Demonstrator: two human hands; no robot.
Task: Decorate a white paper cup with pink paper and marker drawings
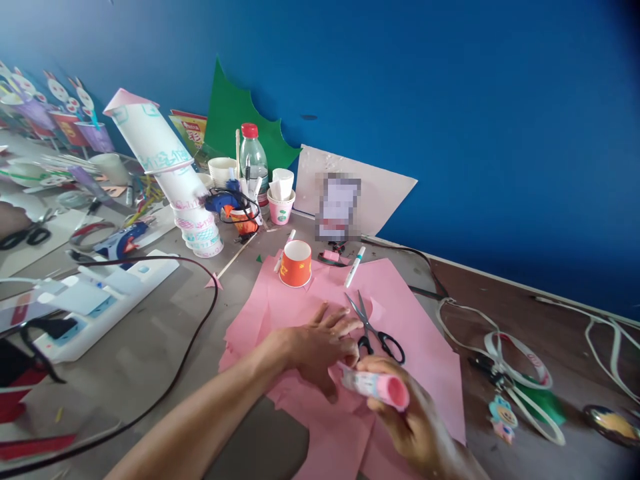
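Observation:
My left hand (323, 347) lies on pink paper (410, 303), its fingers spread and pressing down. In my right hand (417, 423) is a pink-and-white glue stick (367, 385), tilted, with one end close to the paper beside my left thumb. That tip is partly hidden between my hands. Just beyond my hands, scissors (369, 320) with black handles rest on the paper, blades slightly apart. Farther back on the sheets stand an orange paper cup (295, 267) and, lying beside it, a marker (355, 267).
A leaning tower of white cups (173, 173) stands left of a red-capped bottle (253, 157). The power strip (120, 300) and its dark cable (193, 340) lie to the left. A phone (339, 207) leans at the back. Lanyards (520, 363) lie right. Another person's hand (13, 220) shows far left.

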